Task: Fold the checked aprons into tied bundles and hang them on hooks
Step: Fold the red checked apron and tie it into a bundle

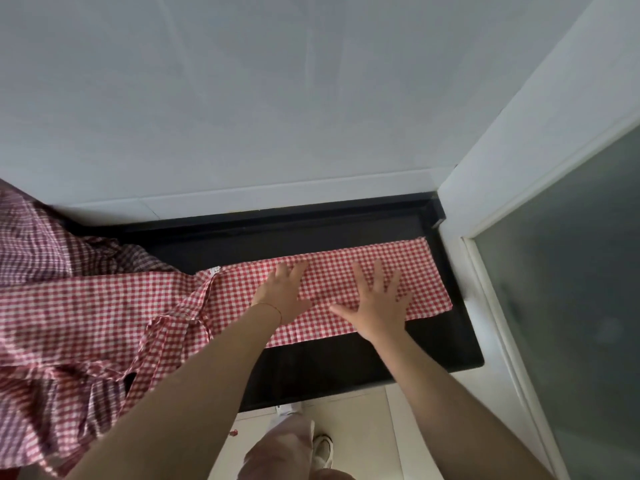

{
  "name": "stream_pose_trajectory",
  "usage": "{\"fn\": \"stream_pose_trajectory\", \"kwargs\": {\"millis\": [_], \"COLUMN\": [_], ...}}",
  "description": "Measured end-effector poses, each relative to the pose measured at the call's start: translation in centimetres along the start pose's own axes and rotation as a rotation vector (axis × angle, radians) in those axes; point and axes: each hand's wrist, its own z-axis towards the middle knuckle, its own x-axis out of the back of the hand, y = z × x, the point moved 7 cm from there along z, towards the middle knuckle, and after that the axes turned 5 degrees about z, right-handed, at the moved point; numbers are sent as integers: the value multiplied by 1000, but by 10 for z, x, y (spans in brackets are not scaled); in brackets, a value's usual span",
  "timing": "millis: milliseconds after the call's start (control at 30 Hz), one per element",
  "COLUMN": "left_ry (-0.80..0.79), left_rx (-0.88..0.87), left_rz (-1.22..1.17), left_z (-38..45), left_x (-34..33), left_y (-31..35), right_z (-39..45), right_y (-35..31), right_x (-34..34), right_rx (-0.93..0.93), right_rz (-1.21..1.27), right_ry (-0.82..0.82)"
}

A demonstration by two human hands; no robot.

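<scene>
A red-and-white checked apron (426,271) lies folded into a long flat strip across the black counter (346,358). My left hand (284,289) rests flat on the strip's middle, fingers straight. My right hand (377,303) presses flat on it further right, fingers spread. The apron's ruffled part and straps (166,327) bunch at the strip's left end. A heap of more checked aprons (62,306) spreads over the counter's left side and hangs over its front edge.
A white tiled wall (277,98) rises behind the counter. A white door frame with frosted glass (571,271) stands at the right. Below the counter's front edge are pale floor tiles (356,410) and my shoe (323,448).
</scene>
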Motion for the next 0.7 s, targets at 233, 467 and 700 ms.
{"fn": "stream_pose_trajectory", "kwargs": {"millis": [233,467,700], "left_ry": [90,263,140], "left_rx": [92,343,365], "left_rz": [184,222,-45], "left_z": [-46,-94,-92], "left_x": [0,11,1], "left_y": [-30,-79,-113], "right_z": [8,4,-44], "right_y": [56,30,-142], "right_x": [7,45,29], "right_rx": [-53,-59,345], "right_rz": [-10,-170,281], "right_ry": [-35,10,-37]}}
